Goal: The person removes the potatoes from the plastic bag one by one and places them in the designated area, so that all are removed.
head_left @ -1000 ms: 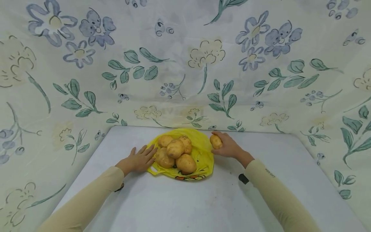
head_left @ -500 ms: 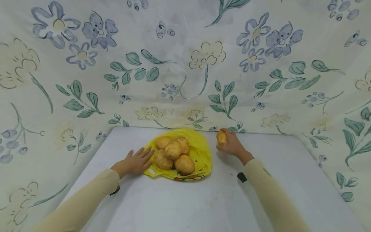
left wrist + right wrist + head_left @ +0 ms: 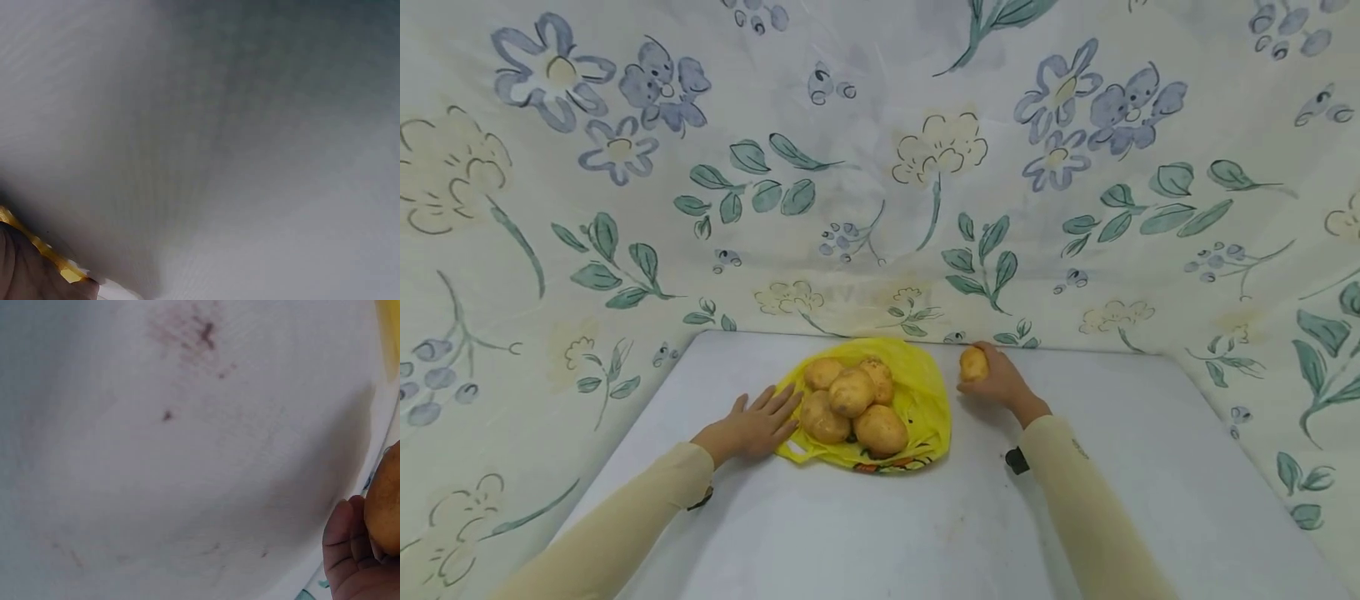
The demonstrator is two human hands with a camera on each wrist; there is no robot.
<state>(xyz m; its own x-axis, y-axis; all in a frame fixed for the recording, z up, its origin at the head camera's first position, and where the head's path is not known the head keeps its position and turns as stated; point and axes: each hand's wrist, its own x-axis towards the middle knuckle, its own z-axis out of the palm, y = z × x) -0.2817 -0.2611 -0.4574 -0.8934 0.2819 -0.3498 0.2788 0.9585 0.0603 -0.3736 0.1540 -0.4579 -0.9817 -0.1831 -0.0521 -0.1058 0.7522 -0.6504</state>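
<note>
In the head view a yellow plastic bag (image 3: 928,392) lies spread on the table with several potatoes (image 3: 852,393) heaped on it. My left hand (image 3: 752,423) rests palm down at the bag's left edge, fingers straight and spread over the yellow film. To the right of the bag, my right hand (image 3: 997,382) grips a single potato (image 3: 973,365) between thumb and fingers. That same potato (image 3: 384,500) shows at the right border of the right wrist view, with curled fingers beside it. Only part of the left hand (image 3: 37,272) and a strip of yellow bag appear in the left wrist view.
The white table (image 3: 865,533) has small brownish stains (image 3: 205,334) right of its middle. Behind it and at both sides hangs a floral-printed cloth (image 3: 880,208). A dark device (image 3: 1017,460) sits under the right wrist.
My right hand has moved a little to the right, away from the bag, with the potato still in its grip. The left hand stays at the bag's edge.
</note>
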